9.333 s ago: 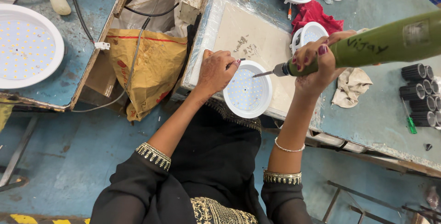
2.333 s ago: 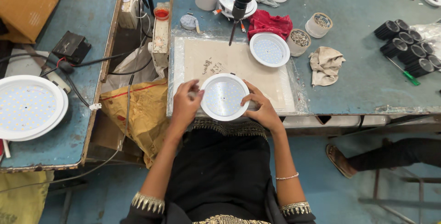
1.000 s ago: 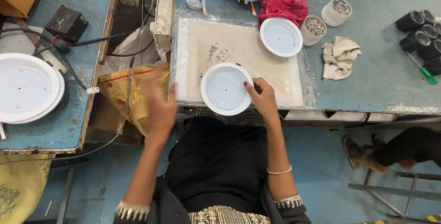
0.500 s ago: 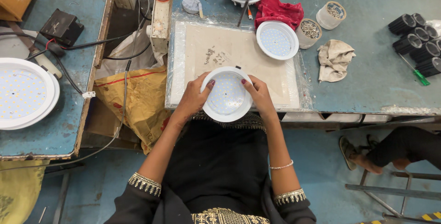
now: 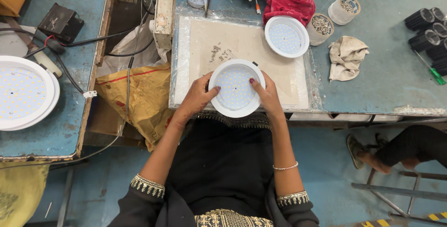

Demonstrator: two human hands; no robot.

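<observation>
Round white LED downlight (image 5: 236, 88) sits face up at the near edge of the beige work mat (image 5: 242, 45) on my counter (image 5: 386, 78), dead centre between my hands. From the head cam: my left hand (image 5: 198, 99) cups its left rim, my right hand (image 5: 266, 95) its right rim, fingers curled around it, both equally close. It's round, so no long axis really. A second downlight (image 5: 286, 36) lies further back to the right, well apart.
</observation>
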